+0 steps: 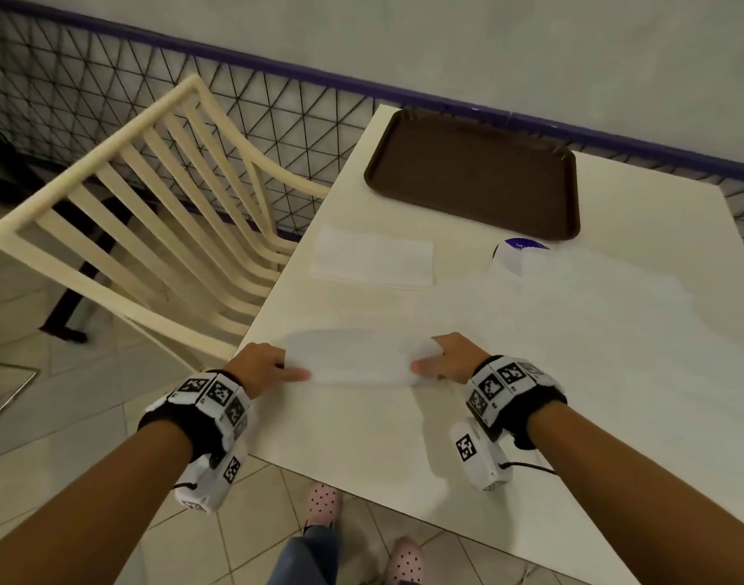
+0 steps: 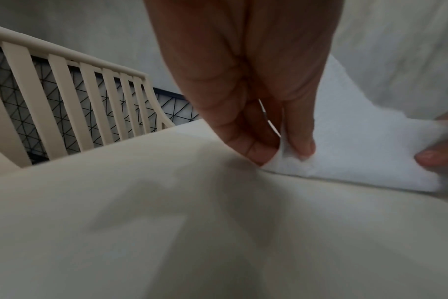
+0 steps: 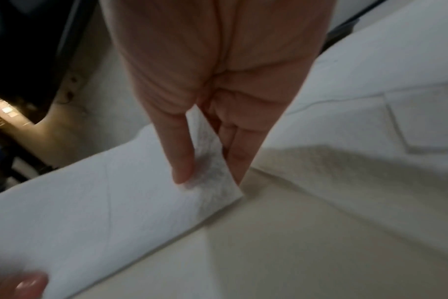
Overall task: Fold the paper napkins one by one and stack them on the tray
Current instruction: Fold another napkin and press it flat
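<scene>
Your left hand (image 1: 262, 365) and right hand (image 1: 454, 361) each pinched an end of the napkin (image 1: 359, 358) above the table (image 1: 530, 373)

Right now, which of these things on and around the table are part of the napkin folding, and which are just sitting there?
Part of the job:
- napkin, pinched at its ends by the left hand and right hand
- brown tray, nothing on it yet
- flat napkins waiting on the table

Just lying about:
- cream chair
- white and purple packet
- wire fence
</scene>
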### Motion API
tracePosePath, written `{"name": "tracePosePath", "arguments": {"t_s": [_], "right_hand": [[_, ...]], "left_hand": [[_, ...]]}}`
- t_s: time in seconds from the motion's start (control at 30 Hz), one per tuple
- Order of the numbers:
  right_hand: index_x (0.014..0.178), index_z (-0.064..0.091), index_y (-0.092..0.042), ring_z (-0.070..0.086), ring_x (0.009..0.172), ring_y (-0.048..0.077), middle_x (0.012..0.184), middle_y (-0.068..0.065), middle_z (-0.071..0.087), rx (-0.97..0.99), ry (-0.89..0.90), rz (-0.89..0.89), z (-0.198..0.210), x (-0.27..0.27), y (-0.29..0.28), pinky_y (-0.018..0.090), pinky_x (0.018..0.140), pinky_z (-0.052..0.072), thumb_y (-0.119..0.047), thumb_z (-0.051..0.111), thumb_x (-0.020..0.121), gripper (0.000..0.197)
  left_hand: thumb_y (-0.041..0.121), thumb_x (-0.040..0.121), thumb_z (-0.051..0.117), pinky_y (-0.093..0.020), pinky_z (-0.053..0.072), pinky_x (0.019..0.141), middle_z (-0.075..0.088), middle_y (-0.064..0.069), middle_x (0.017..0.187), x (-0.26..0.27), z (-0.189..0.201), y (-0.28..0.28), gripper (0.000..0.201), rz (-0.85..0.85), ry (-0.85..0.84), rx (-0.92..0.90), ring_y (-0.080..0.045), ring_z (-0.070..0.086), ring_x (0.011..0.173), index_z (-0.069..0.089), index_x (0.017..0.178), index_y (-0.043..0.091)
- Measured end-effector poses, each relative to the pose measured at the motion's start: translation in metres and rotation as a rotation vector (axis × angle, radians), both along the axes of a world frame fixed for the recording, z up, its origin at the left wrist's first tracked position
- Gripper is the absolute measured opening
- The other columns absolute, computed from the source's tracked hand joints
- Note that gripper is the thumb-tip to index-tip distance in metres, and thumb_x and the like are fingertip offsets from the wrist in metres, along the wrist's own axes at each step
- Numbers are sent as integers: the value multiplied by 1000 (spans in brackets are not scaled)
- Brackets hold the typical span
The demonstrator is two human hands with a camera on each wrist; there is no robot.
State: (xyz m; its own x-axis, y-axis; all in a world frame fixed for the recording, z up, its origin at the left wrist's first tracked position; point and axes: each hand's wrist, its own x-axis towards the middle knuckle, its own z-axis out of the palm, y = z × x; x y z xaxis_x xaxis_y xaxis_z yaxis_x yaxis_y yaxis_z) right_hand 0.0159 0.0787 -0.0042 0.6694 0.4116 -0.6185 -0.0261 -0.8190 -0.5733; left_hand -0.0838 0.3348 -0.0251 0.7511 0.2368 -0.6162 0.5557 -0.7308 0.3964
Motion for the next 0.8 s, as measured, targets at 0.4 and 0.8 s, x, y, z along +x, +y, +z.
{"name": "tracePosePath", "arguments": {"t_s": [0.4, 0.8], "right_hand": [[99, 66, -4, 60, 82, 21, 90, 8, 66, 102, 40, -279, -28, 23, 23, 17, 59, 42, -25, 66, 86, 25], [60, 39, -12, 47, 67, 23, 67, 6, 46, -52, -19, -259, -40, 31, 30, 28, 63, 37, -30, 65, 85, 40]], "left_hand": [[35, 90, 57, -12, 44, 64, 64, 0, 73, 19, -1, 15, 30, 133, 43, -234, -8, 60, 60, 59, 69, 13], [35, 88, 60, -13, 43, 45, 61, -1, 59, 28, -2, 10, 38, 187, 58, -145, -3, 56, 38, 48, 60, 12]]}}
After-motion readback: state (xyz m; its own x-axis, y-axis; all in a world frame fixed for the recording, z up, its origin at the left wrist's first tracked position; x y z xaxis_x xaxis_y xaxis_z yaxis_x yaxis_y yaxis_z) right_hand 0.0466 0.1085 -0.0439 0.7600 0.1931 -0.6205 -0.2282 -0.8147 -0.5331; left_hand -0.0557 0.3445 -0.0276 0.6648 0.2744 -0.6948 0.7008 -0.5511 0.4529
